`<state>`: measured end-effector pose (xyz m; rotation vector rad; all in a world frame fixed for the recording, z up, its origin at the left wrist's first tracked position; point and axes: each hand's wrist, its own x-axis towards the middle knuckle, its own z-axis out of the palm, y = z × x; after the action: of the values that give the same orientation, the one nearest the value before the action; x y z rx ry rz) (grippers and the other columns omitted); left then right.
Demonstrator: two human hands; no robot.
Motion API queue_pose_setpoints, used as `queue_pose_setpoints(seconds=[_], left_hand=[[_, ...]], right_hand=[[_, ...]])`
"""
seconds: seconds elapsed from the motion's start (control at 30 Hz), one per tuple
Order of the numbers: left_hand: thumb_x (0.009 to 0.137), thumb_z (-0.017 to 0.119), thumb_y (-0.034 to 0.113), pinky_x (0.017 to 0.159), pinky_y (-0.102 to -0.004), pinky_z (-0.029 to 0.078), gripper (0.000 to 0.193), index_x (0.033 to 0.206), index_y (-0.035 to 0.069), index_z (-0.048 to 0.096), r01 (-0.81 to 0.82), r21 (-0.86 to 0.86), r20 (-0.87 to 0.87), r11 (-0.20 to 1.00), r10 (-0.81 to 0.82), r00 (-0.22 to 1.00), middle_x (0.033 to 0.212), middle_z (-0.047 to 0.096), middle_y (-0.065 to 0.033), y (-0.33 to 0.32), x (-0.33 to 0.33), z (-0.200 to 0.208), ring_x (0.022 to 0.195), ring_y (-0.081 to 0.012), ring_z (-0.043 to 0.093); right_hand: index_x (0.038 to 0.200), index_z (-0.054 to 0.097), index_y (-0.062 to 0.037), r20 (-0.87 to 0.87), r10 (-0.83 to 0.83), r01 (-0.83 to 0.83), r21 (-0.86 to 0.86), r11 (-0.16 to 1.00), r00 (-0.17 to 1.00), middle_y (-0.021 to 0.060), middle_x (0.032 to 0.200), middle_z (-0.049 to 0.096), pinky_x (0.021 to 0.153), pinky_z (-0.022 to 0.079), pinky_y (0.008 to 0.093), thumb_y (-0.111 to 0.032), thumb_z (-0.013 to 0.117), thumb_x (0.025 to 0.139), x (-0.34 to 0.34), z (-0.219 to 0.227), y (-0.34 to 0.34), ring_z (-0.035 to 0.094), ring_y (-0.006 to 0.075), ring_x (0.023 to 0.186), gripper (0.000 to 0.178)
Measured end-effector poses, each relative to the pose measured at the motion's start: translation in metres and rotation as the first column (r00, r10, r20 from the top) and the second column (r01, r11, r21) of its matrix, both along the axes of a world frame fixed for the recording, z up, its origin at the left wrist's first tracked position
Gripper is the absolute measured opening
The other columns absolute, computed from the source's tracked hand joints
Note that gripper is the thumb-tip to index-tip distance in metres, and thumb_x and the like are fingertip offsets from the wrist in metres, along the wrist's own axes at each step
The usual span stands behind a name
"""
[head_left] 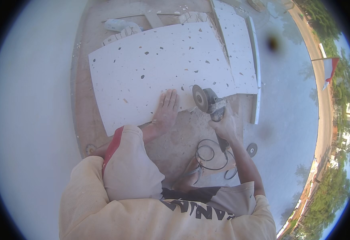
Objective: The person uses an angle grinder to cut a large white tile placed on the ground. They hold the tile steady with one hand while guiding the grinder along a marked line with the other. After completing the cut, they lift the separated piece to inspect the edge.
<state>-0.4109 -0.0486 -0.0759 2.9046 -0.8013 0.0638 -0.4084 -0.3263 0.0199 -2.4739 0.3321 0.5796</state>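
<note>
A large white terrazzo slab (155,64) flecked with dark and brown chips lies in front of me. My left hand (167,109) rests flat on its near edge, fingers stretched out together. In my right hand (226,125) is an angle grinder (219,110), gripped round its body. Its cutting disc (200,98) is tilted and stands at the slab's near edge, right of my left hand; whether it touches the slab I cannot tell. The grinder's black cord (207,168) loops on the floor below my right hand.
A second, narrower speckled slab (237,44) lies to the right, beside a long straight metal-looking strip (256,80). Broken offcuts (121,35) and a pale bottle-like object (117,25) lie beyond the big slab. A spare disc (252,150) is right of my forearm. A pale wall rises at left.
</note>
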Motion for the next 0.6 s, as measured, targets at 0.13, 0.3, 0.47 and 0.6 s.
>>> queue_pose_setpoints(seconds=[0.13, 0.3, 0.47, 0.6], left_hand=[[0.097, 0.050, 0.015, 0.129, -0.0615, 0.018, 0.065, 0.152, -0.016, 0.039, 0.005, 0.015, -0.003, 1.000, -0.005, 1.000, 0.165, 0.030, -0.0353, 0.0000, 0.0006, 0.0000, 0.157, -0.0491, 0.024], [0.097, 0.050, 0.015, 0.130, -0.0612, 0.018, 0.065, 0.153, -0.016, 0.038, 0.005, 0.044, -0.012, 0.999, -0.005, 1.000, 0.165, 0.030, -0.0351, -0.0001, 0.0008, 0.0006, 0.157, -0.0490, 0.024], [0.097, 0.050, 0.016, 0.130, -0.0609, 0.018, 0.066, 0.154, -0.016, 0.038, 0.006, 0.034, -0.003, 0.999, -0.006, 1.000, 0.165, 0.029, -0.0349, 0.0002, 0.0004, -0.0002, 0.157, -0.0489, 0.024], [0.098, 0.049, 0.016, 0.130, -0.0607, 0.018, 0.066, 0.154, -0.016, 0.037, 0.006, 0.029, -0.003, 1.000, -0.006, 1.000, 0.165, 0.029, -0.0352, 0.0000, 0.0006, 0.0008, 0.157, -0.0491, 0.024]], right_hand=[[0.138, 0.053, 0.0037, 0.007, -0.002, 0.002, -0.005, 1.000, 1.000, 0.0275, 0.115, 0.073, 0.096, 0.055, 0.0493, -0.031, 0.080, 0.073, 0.0019, 0.0011, 0.0020, 0.071, 0.0428, 0.111, 0.079], [0.139, 0.052, 0.0039, 0.019, 0.001, -0.001, -0.026, 1.000, 1.000, 0.0278, 0.119, 0.072, 0.097, 0.055, 0.0492, -0.032, 0.079, 0.073, 0.0052, 0.0063, 0.0065, 0.070, 0.0426, 0.113, 0.080], [0.139, 0.052, 0.0029, 0.003, 0.002, -0.002, -0.022, 1.000, 1.000, 0.0273, 0.118, 0.072, 0.097, 0.055, 0.0490, -0.032, 0.079, 0.073, 0.0080, 0.0038, 0.0069, 0.070, 0.0424, 0.112, 0.079], [0.138, 0.053, 0.0026, 0.014, -0.001, 0.001, -0.026, 1.000, 1.000, 0.0274, 0.116, 0.072, 0.096, 0.055, 0.0490, -0.031, 0.079, 0.073, 0.0090, 0.0027, 0.0075, 0.071, 0.0424, 0.111, 0.078]])
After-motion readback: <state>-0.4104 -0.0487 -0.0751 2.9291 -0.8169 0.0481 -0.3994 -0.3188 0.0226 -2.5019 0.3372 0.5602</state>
